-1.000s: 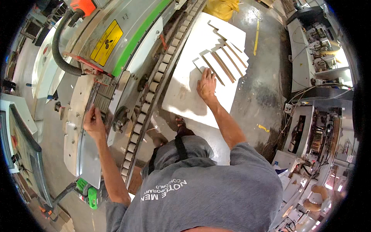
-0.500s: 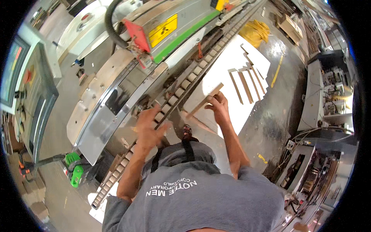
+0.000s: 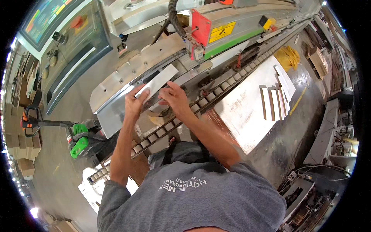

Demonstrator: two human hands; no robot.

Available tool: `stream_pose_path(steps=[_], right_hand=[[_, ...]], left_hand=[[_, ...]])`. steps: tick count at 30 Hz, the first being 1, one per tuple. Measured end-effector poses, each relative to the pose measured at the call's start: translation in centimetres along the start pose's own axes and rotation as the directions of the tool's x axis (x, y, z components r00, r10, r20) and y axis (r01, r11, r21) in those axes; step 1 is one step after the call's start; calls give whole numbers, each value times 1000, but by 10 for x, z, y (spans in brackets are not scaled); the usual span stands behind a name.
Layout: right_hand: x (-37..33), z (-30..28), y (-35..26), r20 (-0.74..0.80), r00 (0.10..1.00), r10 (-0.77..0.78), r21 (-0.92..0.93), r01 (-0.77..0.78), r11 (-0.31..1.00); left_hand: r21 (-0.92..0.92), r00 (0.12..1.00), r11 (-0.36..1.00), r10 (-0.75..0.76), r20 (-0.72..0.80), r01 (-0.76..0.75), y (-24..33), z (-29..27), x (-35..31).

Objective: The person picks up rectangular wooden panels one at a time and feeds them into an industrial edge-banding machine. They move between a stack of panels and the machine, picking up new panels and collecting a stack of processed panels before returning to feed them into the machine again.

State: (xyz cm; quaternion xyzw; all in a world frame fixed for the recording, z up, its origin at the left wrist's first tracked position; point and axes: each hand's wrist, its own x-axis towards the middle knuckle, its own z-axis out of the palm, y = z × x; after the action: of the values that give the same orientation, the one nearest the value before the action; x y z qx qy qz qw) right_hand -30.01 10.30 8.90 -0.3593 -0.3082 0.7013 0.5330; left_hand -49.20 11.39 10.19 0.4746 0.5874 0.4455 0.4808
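Observation:
A narrow white board strip [image 3: 161, 81] lies slanted over the machine's metal infeed plate [image 3: 112, 116]. My left hand [image 3: 134, 101] pinches its near end, thumb on the top face and fingers at the far side. Beside the strip's right edge is my right hand [image 3: 176, 99], its fingers bent and apart; it seems to hold nothing, though a fingertip comes close to the edge. More narrow strips [image 3: 272, 102] lie side by side on a large white panel [image 3: 239, 112] to the right.
A roller track [image 3: 218, 91] runs diagonally between me and the machine. The machine has a red end cover [image 3: 201, 30] and a black hose [image 3: 172, 13]. At left are a control panel [image 3: 77, 54] and a pallet jack with a green part [image 3: 80, 141]. A yellow cloth [image 3: 287, 58] lies far right.
The strip has gone from my right hand above the white panel to my left hand above the machine plate. Both hands have moved forward, and the view has turned left.

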Motion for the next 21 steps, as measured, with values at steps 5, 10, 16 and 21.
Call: stream_pose_path(steps=[5, 10, 16, 21], right_hand=[[28, 25, 26, -10, 999, 37, -121, -38, 992], [55, 17, 48, 108, 993, -54, -121, 67, 990], [58, 31, 46, 64, 995, -76, -274, 90, 958], [58, 28, 41, 59, 998, -25, -315, 42, 948]], left_hand=[[770, 797, 551, 597, -95, -321, -3, -15, 16], [787, 759, 514, 644, -93, -340, -6, -26, 10], [708, 814, 613, 574, -94, -350, -30, -42, 17], [714, 773, 568, 632, -58, -410, -27, -40, 21]])
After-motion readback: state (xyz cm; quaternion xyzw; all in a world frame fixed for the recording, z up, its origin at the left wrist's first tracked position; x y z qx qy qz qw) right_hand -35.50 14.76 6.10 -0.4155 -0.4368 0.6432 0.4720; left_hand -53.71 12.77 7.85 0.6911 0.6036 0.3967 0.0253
